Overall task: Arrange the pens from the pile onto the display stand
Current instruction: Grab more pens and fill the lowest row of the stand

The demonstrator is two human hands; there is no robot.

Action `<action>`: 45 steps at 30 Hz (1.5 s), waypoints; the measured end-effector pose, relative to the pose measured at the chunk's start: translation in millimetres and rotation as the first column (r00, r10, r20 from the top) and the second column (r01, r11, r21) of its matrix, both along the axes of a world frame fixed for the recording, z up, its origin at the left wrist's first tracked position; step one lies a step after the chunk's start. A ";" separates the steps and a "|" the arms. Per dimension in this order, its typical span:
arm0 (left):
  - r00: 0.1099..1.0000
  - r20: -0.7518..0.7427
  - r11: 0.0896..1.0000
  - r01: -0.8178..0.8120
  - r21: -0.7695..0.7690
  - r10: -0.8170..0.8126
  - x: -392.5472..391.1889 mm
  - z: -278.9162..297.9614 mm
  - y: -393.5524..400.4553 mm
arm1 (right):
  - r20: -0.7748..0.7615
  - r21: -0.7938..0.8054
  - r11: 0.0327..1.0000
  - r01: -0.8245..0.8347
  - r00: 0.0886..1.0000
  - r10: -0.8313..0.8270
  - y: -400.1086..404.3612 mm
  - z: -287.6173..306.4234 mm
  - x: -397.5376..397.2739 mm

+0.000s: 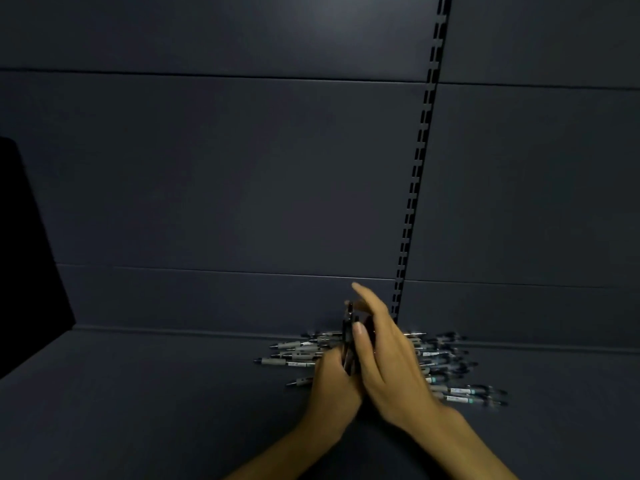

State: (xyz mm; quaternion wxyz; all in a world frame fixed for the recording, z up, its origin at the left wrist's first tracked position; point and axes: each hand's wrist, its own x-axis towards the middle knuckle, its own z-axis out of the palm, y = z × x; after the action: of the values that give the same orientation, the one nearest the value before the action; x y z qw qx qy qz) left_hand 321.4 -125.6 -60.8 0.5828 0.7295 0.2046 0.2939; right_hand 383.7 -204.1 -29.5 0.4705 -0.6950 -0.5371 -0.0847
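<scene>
A pile of pens with grey grips and dark caps lies on the dark shelf, against the back panel. My left hand grips the lower end of an upright bundle of dark pens, just in front of the pile. My right hand lies against the bundle's right side with its fingers straight and its thumb across the pens. Both hands hide the middle of the pile. No display stand is in view.
A dark back panel rises behind the shelf, with a slotted upright rail right of centre. A black slanted side panel stands at the far left.
</scene>
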 end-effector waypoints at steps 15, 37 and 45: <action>1.000 -0.018 1.000 -0.004 0.002 0.005 3.9 -7.2 1.0 | 0.172 -0.040 0.998 0.042 0.984 -0.034 -4.6 -11.5 4.1; 0.865 -0.426 0.881 -0.037 0.473 0.265 -71.3 51.0 68.2 | -0.745 0.072 0.981 -0.180 0.644 0.173 33.4 -0.3 -32.2; 0.873 -0.448 0.841 0.086 0.535 0.196 -160.7 66.9 132.9 | -0.675 0.073 0.993 -0.092 0.729 0.118 90.7 15.1 -124.2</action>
State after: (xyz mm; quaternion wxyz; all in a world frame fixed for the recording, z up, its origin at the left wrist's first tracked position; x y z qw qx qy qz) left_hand 160.7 7.3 6.0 0.2748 0.9067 0.2747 0.1640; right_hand 259.5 -113.4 -14.4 0.6497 -0.6384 -0.3657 0.1915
